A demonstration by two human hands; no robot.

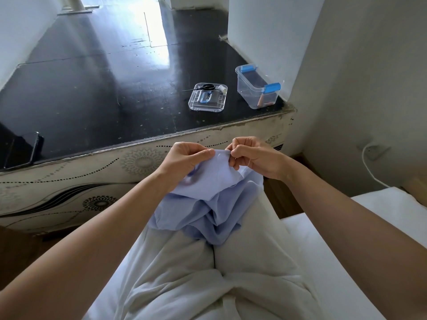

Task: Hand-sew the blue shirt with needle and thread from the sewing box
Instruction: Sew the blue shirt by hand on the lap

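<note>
Pinching the top edge of a crumpled light-blue fabric shirt [208, 211] over my lap.
My left hand [184, 158] is gripping the fold, my right hand [256, 158] is pinching the edge beside it; the clear plastic sewing box [254, 93] with blue latches is sitting on the black tabletop [92, 88].

Lid [207, 97] left of box [257, 87]

No words, numbers or signs can be read here.
</note>
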